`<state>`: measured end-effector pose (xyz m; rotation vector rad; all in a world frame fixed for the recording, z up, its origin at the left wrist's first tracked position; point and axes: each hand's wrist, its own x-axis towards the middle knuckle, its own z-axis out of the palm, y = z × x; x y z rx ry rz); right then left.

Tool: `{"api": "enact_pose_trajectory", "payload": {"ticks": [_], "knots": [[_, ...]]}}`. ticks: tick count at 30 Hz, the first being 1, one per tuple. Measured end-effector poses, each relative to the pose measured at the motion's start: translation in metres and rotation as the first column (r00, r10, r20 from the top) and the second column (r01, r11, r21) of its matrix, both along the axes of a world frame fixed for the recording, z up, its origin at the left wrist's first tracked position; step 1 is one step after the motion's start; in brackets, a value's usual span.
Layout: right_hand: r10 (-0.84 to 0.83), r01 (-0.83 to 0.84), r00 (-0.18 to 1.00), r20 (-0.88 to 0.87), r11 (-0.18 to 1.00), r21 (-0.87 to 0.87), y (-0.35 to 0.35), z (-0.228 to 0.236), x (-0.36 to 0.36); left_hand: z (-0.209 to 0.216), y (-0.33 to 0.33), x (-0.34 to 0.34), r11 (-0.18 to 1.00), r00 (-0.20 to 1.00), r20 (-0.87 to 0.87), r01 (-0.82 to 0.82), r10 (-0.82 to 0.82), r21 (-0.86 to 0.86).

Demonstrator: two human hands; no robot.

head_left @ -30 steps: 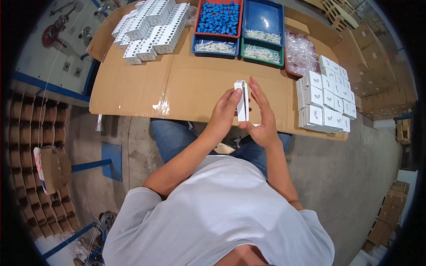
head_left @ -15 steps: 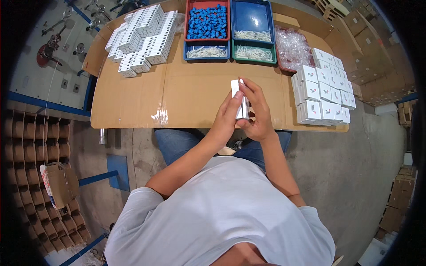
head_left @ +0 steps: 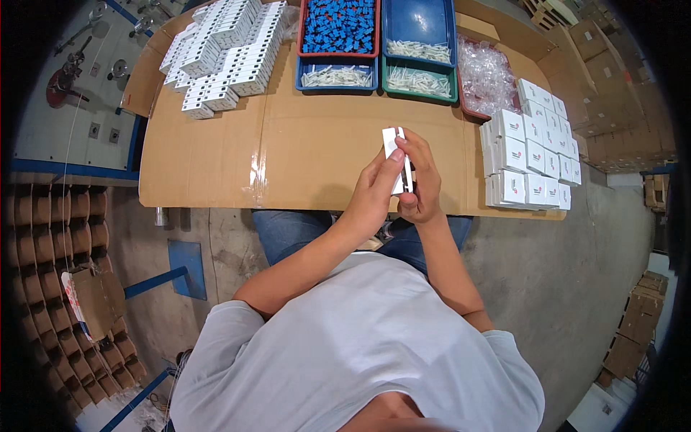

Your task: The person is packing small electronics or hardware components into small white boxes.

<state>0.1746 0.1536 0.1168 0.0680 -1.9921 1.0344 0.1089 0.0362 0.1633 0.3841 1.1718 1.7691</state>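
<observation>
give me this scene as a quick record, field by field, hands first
left hand: holds a white case, thumb on its face
right hand: fingers on the case's right side
table left: stacked white blocks
table back: red tray of blue parts; blue and green trays with white pieces; clear plastic pieces
table right: stacked white boxes
surface: brown cardboard

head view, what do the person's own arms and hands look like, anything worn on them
The left hand and right hand are bare, without gloves. No watch or bracelet shows at either wrist. Short, plain white sleeves of a T-shirt leave the forearms uncovered. Some fingers are hidden, so rings can't be ruled out.
</observation>
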Motion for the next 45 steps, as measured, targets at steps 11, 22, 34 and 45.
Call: {"api": "enact_pose_trajectory", "payload": {"ticks": [11, 22, 34, 45], "knots": [[-0.071, 0.071, 0.997, -0.013, 0.997, -0.013, 0.002, -0.005, 0.001, -0.016, 0.01, 0.001, 1.0, 1.0, 0.0, -0.004, 0.004, 0.008], [-0.07, 0.069, 0.997, -0.02, 0.996, -0.061, 0.004, -0.01, 0.003, -0.016, 0.012, 0.003, 1.0, 0.999, 0.053, -0.006, 0.007, -0.015], [-0.06, 0.189, 0.957, 0.285, 0.873, -0.45, 0.007, 0.006, 0.012, -0.035, 0.01, -0.018, 0.968, 0.927, -0.333, -0.098, 0.173, 0.231], [0.434, 0.077, 0.833, 0.344, 0.525, -0.848, 0.0, 0.023, 0.01, -0.05, 0.002, -0.036, 0.977, 0.506, -0.846, 0.025, 0.171, 0.212]]}}
